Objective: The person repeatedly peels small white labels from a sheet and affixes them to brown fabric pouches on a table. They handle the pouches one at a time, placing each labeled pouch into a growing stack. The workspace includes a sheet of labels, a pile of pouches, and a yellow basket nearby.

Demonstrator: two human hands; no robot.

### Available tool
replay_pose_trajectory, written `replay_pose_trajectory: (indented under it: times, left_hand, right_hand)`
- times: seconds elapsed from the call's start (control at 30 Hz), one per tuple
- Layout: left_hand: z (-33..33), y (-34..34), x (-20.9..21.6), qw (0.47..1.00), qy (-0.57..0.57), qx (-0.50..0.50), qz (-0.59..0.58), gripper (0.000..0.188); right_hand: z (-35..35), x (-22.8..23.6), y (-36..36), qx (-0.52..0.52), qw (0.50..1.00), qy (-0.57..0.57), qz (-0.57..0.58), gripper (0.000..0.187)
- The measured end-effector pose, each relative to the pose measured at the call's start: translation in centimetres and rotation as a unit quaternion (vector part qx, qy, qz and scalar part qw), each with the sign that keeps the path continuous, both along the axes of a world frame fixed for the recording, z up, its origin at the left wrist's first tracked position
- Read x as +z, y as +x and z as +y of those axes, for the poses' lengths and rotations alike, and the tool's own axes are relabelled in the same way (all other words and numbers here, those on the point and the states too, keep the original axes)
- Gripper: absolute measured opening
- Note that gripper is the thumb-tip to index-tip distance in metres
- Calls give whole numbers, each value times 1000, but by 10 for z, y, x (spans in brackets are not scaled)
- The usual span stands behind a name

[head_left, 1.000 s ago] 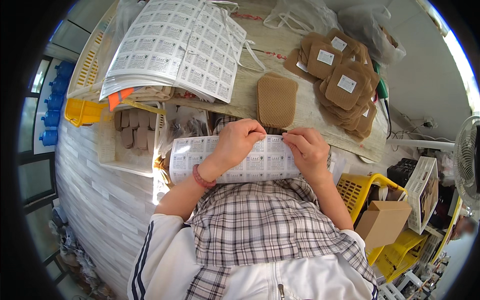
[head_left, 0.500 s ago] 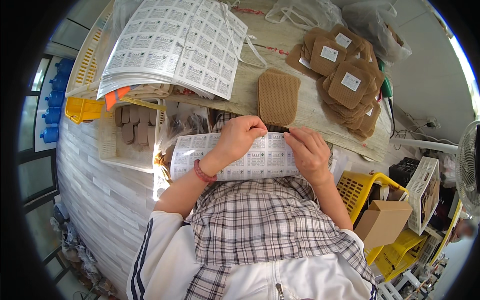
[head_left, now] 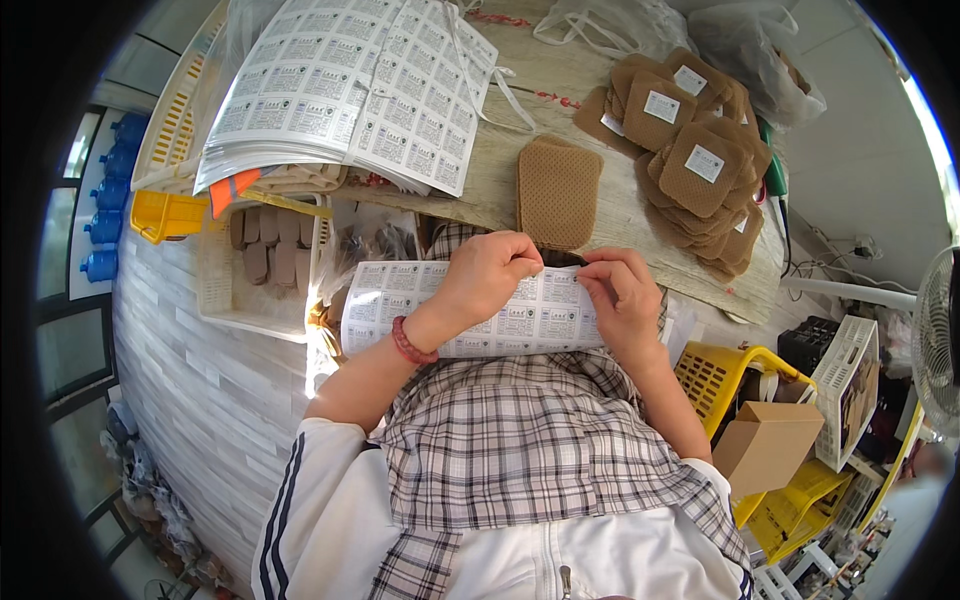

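A curved sheet of printed white labels (head_left: 500,332) lies across my lap, below the table's front edge. My left hand (head_left: 488,280), with a red bracelet on its wrist, pinches at the sheet's top edge, thumb and forefinger together. A short way to its right, my right hand (head_left: 622,300) pinches the sheet near its top right corner, with the other fingers curled. Whether a loose label sits between any fingertips is too small to tell. Just beyond my hands, a neat stack of brown mesh pads (head_left: 558,190) without labels rests at the table edge.
Brown pads bearing white labels (head_left: 704,165) are heaped at the table's right. A thick pile of label sheets (head_left: 300,90) covers its left. A white crate (head_left: 225,285) of grey-brown pieces stands lower left; a yellow basket (head_left: 705,385) and cardboard box (head_left: 765,450) stand at right.
My left hand has shifted slightly right along the sheet's top edge. My right hand's fingers have lifted and drawn into a pinch at the sheet's corner. The pads have not moved.
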State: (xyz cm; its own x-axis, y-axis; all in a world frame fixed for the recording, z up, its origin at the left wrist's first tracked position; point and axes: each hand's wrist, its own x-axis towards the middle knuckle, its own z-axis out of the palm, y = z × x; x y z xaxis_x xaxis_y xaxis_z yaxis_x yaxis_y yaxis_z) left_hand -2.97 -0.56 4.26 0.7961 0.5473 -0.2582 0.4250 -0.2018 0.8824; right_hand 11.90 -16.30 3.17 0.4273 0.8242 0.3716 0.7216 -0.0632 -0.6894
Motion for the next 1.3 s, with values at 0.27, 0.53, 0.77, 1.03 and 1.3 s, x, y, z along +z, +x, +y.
replay_pose_trajectory:
  times: [0.27,0.53,0.77,1.03,1.3]
  left_hand:
    - [11,4,-11,1000,-18,-18,-1,11]
    - [0,9,-7,946,297,-80,-99,6]
    - [1,17,-26,925,347,-79,-133,12]
    - [2,19,-28,928,337,-73,-143,11]
    - [4,19,-27,933,325,-72,-139,9]
  right_hand:
    - [-15,-9,-2,87,986,122,-66,15]
    - [35,-7,53,-20,938,58,341,4]
    - [96,-35,69,-23,950,-32,310,2]
    - [98,-37,68,-39,960,-64,268,4]
    - [98,-37,65,-49,970,-71,227,5]
